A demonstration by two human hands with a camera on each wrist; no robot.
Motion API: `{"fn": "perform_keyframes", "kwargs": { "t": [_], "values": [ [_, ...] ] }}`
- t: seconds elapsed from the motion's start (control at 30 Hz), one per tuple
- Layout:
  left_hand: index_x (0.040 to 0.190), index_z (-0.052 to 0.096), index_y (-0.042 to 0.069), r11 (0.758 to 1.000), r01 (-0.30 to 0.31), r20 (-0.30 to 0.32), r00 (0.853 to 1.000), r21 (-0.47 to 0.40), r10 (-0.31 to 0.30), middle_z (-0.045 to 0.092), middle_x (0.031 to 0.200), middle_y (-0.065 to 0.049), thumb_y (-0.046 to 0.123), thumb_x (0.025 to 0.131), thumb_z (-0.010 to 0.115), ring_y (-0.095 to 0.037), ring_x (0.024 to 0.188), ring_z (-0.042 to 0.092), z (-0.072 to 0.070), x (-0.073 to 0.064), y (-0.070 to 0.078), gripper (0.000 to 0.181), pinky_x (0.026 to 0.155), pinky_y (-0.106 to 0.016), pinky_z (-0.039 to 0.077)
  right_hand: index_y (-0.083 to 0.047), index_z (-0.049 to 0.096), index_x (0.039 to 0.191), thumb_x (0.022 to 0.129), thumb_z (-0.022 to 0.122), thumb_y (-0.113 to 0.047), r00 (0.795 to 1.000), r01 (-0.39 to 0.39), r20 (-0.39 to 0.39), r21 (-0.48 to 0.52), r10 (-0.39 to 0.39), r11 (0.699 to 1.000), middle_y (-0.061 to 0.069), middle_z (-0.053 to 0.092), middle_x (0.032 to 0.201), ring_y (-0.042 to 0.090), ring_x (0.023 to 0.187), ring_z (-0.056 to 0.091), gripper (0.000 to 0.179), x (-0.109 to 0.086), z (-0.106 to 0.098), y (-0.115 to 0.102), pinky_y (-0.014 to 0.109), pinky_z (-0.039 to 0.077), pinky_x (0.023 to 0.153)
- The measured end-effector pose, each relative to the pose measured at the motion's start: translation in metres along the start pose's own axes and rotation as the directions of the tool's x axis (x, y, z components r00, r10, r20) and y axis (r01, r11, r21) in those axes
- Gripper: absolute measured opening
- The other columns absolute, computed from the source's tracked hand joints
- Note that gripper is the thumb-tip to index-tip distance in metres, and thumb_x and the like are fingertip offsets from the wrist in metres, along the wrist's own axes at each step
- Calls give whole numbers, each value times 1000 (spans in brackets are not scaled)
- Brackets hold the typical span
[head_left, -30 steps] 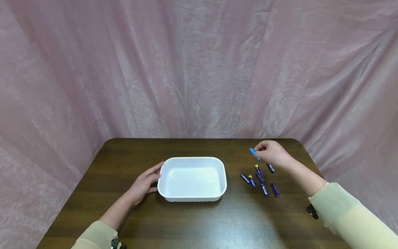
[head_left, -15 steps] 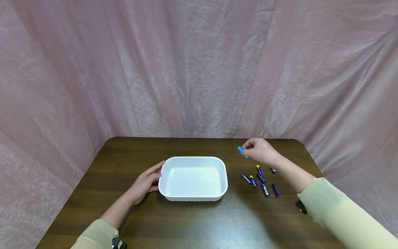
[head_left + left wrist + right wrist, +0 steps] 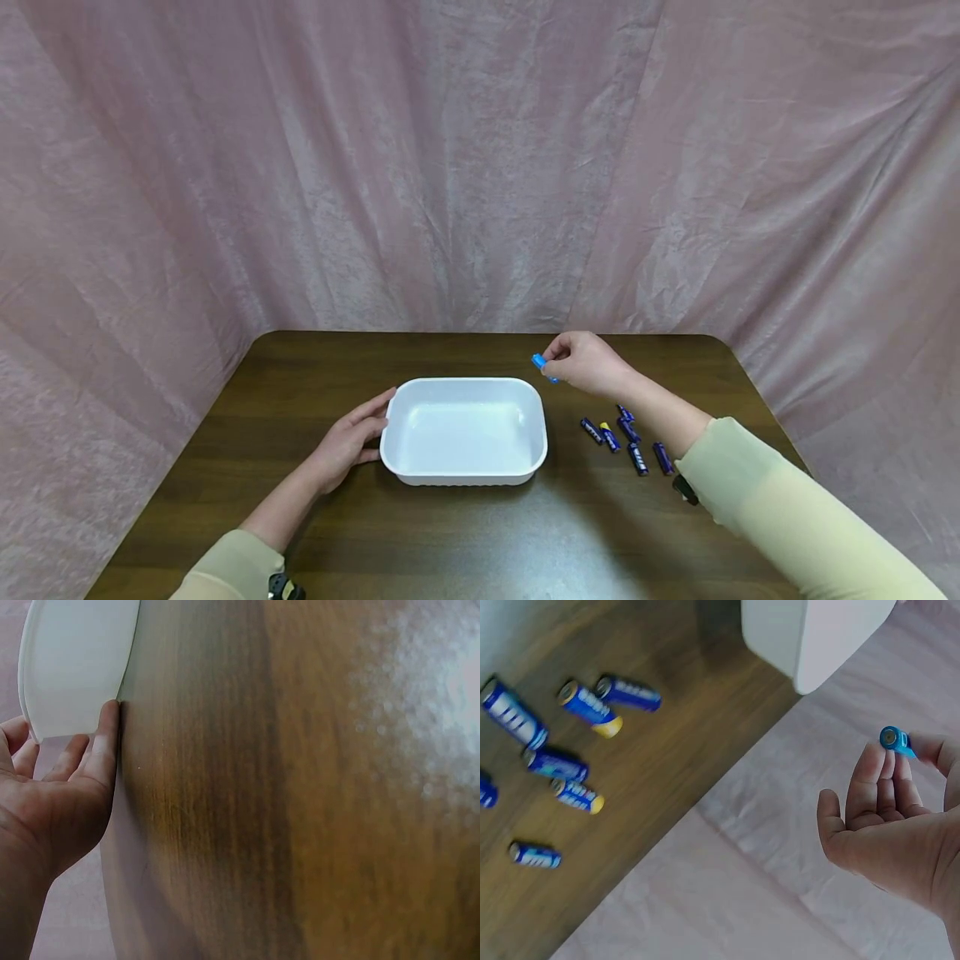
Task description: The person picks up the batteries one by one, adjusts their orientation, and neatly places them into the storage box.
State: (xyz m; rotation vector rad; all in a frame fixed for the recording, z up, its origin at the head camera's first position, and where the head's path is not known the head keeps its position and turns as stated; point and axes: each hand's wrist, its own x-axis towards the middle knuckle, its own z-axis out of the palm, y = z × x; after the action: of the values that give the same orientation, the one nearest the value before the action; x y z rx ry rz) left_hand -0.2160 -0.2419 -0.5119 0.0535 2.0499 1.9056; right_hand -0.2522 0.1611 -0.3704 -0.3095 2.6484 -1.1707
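The fingers [image 3: 866, 780] of the right hand [image 3: 892, 840] pinch a small bright-blue cylindrical battery [image 3: 894, 739]. Left of the fingers, seven dark-blue cylindrical batteries [image 3: 557, 764], two with yellow ends, lie on a brown wood-grain worktop [image 3: 667, 750]. Above and left of them is a smooth white container [image 3: 776, 630]; behind them, pale pink cloth [image 3: 757, 862].

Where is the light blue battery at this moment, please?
In the head view, the light blue battery is pinched in the right hand, appearing just off the far right corner of the white tray.
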Motion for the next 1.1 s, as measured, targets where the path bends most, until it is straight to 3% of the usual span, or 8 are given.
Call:
{"fn": "perform_keyframes", "kwargs": {
  "t": [0.33,1.1],
  "values": [
    [159,39,28,1000,-8,5,1000,-2,8,39,161,-9,23,107,55,-32,137,49,0,1,0,55,91,-43,56,-8,72,96,90,72,-18,998,52,30,-19,-51,998,2,68,87,18,82,59,11,14,33,-22,32,50,71],
    [158,41,28,1000,7,-4,1000,-11,-7,40,161,-10,22,107,54,-34,138,47,-1,2,0,54,90,-42,57,-16,71,90,89,74,-21,995,40,92,-111,-30,993,-4,68,81,15,77,60,6,30,89,-51,32,50,66]
  ]
}}
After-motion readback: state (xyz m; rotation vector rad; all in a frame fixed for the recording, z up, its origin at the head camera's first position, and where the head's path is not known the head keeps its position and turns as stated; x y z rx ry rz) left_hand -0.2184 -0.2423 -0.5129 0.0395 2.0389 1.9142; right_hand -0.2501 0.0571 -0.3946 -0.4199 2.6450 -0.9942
